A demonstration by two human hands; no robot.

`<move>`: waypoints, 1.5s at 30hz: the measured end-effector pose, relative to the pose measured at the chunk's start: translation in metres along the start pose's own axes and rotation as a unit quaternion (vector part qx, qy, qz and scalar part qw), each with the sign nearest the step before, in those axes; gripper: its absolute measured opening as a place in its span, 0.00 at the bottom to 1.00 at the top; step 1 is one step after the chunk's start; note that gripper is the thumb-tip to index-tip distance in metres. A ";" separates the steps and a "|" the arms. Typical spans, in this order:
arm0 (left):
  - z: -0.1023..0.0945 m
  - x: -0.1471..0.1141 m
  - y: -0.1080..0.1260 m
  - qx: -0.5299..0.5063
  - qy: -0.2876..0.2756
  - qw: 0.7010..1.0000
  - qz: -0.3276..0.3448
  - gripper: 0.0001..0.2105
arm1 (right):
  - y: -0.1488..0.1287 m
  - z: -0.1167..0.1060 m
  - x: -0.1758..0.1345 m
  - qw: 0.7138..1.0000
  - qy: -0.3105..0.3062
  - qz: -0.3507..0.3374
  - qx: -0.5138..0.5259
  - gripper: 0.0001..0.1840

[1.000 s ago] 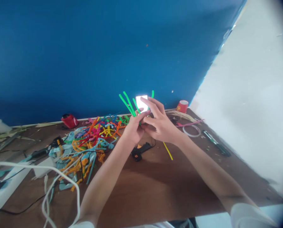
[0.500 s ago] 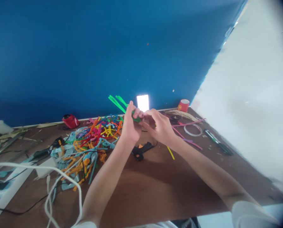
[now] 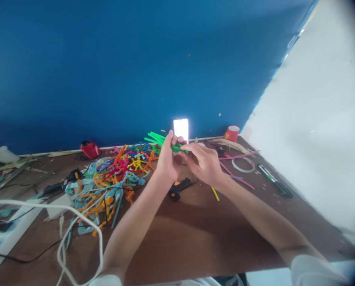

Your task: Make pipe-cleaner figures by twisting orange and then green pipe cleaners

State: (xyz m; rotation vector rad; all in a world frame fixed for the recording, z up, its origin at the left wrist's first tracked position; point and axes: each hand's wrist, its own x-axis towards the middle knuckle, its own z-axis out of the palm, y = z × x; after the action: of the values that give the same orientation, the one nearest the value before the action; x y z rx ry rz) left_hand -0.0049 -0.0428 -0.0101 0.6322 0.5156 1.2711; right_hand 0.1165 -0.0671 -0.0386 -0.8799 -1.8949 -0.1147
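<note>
Green pipe cleaners lie across my left hand, which is closed around them with their folded ends sticking out to the left. My right hand pinches the other end of the green bundle between thumb and fingers. Both hands are raised over the table in front of a bright phone screen. Below them a black and orange glue gun rests on the table, partly behind my left wrist. A yellow pipe cleaner shows beneath my right wrist.
Left of my arms is a tangled pile of coloured pipe cleaners. A white cable loops over the front left, near a power strip. On the right are pink pipe cleaners, a clear ring, markers and a red roll.
The green pipe cleaners have tilted flatter, and their right end now shows between my hands. My right fingers have shifted onto that end. The view has moved slightly.
</note>
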 end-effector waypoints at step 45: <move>-0.020 0.001 0.033 0.585 -0.267 0.762 0.075 0.18 | 0.033 -0.061 0.031 0.942 -0.035 0.232 0.238 0.12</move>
State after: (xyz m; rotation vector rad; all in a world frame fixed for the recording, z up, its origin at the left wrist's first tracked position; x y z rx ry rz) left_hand -0.0412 -0.0330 -0.0022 2.0577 0.7573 0.7078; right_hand 0.1755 -0.0532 0.0073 -0.9659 -1.6218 0.6430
